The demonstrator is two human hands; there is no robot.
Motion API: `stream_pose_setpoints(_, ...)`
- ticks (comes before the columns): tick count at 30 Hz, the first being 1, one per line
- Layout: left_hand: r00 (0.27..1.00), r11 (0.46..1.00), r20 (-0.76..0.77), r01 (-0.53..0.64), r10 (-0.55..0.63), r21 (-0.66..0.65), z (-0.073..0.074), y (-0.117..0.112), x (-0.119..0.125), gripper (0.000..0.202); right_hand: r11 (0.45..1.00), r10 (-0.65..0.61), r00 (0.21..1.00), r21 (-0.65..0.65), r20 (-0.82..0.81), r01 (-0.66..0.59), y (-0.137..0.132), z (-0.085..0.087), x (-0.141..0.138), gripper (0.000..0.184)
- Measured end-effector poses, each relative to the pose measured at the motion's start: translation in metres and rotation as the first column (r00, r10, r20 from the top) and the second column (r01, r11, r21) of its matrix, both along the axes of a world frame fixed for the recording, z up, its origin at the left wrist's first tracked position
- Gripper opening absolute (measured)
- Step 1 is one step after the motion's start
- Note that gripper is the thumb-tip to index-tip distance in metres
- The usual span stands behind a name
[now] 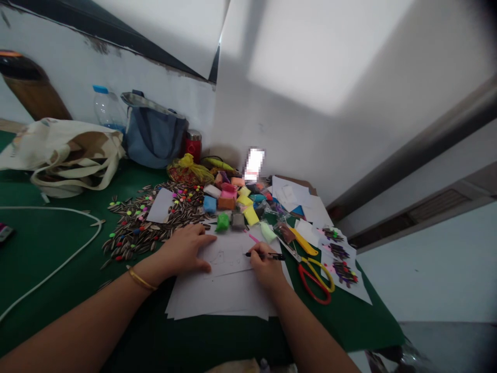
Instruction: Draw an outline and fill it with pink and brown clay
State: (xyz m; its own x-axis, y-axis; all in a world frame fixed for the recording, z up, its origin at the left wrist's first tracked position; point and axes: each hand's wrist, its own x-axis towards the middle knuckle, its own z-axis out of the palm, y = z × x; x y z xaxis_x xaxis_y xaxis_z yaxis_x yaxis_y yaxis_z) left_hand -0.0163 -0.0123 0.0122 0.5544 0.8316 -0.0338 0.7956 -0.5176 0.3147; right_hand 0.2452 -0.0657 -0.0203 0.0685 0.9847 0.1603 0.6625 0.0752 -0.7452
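Note:
My right hand (266,267) is closed around a black pen (276,256), its tip at the right part of a white sheet of paper (229,256). Faint line drawings show on this sheet, which lies over several larger white sheets (217,300). My left hand (188,248) rests at the sheet's left side, fingers spread, thumb and forefinger on the paper. Just beyond the paper lie small packs of coloured clay, among them a green pack (222,223) and a grey pack (238,221). A pink stick (253,237) lies near the pen.
Striped sunflower seeds (135,233) and coloured beads spread on the left. Scissors (314,274) and a yellow cutter knife (305,242) lie right of the paper, before seed-decorated sheets (345,259). Behind stand a blue bag (155,134), red flask (193,146) and lit phone (254,165). A white cable (58,282) curves left.

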Motion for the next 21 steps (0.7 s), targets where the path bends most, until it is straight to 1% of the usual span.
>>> stream_pose_setpoints(9, 1.0, 1.0, -0.01, 0.006, -0.006, -0.006, -0.0004, 0.0012, -0.0004, 0.079, 0.999, 0.006, 1.0, 0.034, 0.022, -0.007, 0.0004, 0.0003, -0.001, 0.016)
stream_pose_setpoints(15, 1.0, 1.0, -0.007, 0.007, -0.007, 0.011, -0.0017, 0.0018, 0.0001, 0.079, 1.0, 0.006, 1.0, 0.001, 0.012, -0.006, 0.0004, 0.0011, -0.001, 0.016)
stream_pose_setpoints(21, 1.0, 1.0, -0.013, 0.007, -0.007, -0.001, -0.0002, 0.0009, 0.0002, 0.079, 1.0, 0.0, 1.0, 0.026, 0.017, 0.0, 0.0007, 0.0009, 0.0, 0.016)
